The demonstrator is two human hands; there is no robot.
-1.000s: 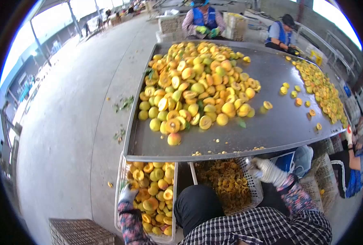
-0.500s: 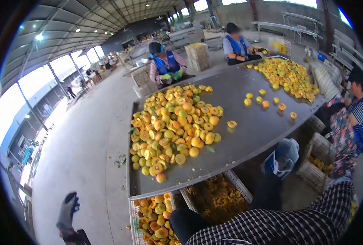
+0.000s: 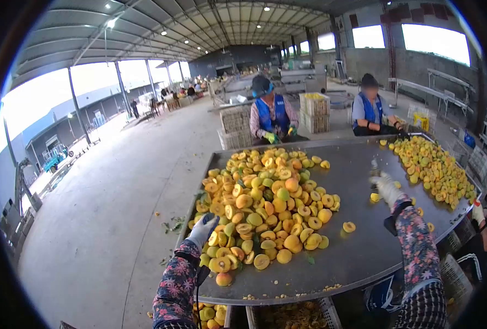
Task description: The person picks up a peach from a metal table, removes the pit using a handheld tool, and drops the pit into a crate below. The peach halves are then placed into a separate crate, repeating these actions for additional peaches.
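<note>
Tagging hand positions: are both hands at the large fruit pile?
No, the left hand is at the large fruit pile, but the right hand is over the metal table, away from it.

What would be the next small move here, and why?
Probably, the right hand should draw the loose fruit pieces beside it closer: it already reaches over them, and they lie apart from both the big pile and the far-right pile.
</note>
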